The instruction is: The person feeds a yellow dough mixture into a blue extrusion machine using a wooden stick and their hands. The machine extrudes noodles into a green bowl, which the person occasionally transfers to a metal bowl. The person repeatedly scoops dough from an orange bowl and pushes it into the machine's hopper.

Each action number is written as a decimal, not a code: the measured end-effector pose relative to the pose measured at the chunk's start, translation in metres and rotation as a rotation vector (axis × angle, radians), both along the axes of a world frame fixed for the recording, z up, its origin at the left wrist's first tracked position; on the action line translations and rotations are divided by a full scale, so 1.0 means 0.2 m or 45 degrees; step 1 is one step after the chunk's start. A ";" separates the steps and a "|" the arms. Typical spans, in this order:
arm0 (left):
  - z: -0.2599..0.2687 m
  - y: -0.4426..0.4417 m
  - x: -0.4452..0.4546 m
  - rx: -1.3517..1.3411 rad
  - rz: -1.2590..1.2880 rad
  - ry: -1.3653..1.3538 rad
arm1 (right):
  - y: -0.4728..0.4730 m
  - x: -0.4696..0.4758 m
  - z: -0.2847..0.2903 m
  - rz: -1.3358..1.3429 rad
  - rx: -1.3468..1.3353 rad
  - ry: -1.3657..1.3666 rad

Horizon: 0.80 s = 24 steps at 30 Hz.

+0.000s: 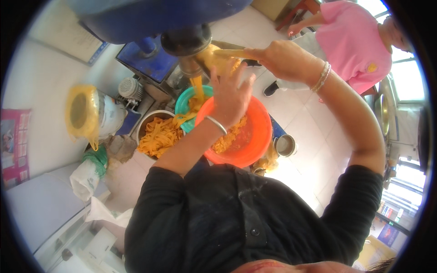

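My right hand [285, 63] is closed around a short yellowish stick [235, 53], whose far end reaches to the dough-smeared feed mouth [213, 56] of a blue and black machine [186, 39]. Beside that mouth my left hand [232, 95] has its fingers spread, above an orange plastic basin [261, 136] that holds crumbly orange dough [230, 138]. Flat orange noodles [197, 85] hang from the machine's metal outlet [189, 67] into a green basin [181, 105]. More noodles [160, 134] fill a metal pot [140, 128] to the left and trail over from the green basin.
An electric motor [130, 89] and a white bucket with a yellow bag [82, 112] stand at the left. A small metal pot [286, 145] is right of the orange basin. A person in a pink shirt [355, 44] stands at the upper right.
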<state>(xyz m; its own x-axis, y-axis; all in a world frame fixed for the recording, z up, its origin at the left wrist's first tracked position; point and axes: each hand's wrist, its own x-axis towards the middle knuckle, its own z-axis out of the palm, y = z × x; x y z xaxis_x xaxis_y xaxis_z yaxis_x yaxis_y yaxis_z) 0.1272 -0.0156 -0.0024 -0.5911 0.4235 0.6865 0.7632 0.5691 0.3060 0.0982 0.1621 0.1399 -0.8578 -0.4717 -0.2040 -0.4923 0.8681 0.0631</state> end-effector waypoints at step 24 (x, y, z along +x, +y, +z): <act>-0.18 -0.10 -0.33 -0.300 -0.097 0.004 | -0.03 -0.05 -0.16 -0.092 -0.207 0.002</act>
